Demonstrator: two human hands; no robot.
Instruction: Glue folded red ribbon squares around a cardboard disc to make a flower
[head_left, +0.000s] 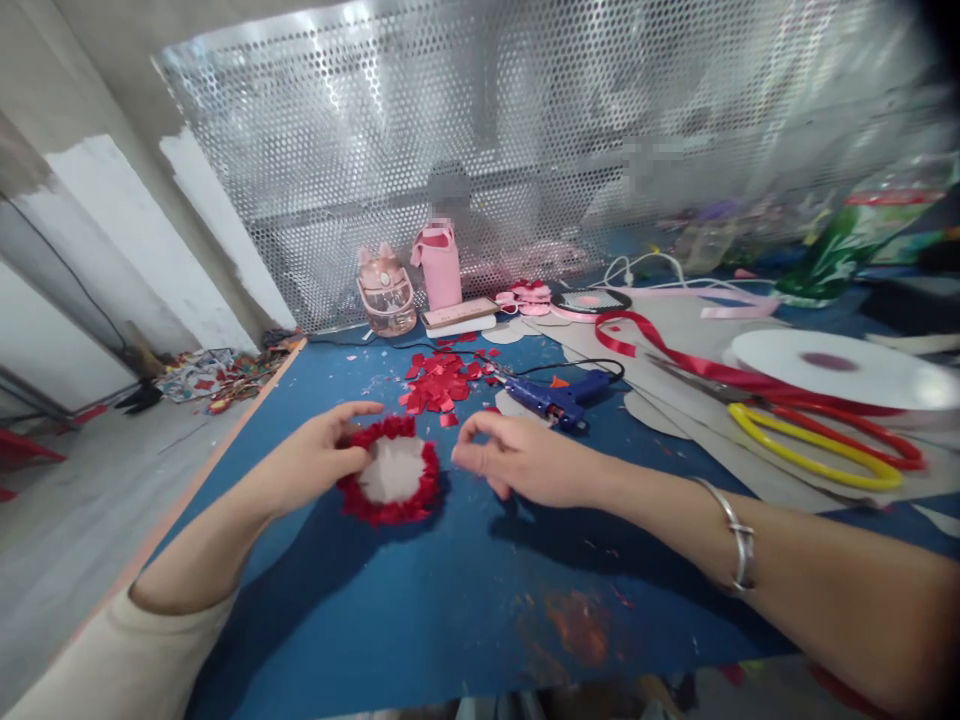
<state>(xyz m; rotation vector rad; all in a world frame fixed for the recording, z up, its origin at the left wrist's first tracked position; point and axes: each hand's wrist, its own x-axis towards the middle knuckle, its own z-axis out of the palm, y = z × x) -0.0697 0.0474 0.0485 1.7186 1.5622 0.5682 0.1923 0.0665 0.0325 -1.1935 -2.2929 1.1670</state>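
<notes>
glue gun (559, 397), petal scraps (439, 383), perhaps scissors (817, 440)

Blue worktable (420, 620); shiny perforated metal screen (465, 130) behind; grey concrete floor (67, 520); white-patched wall (120, 230) at left

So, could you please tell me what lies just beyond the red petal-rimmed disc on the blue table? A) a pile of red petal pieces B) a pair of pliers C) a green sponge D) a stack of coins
A: a pile of red petal pieces sits on the blue table just behind the disc that the left hand touches.
</notes>
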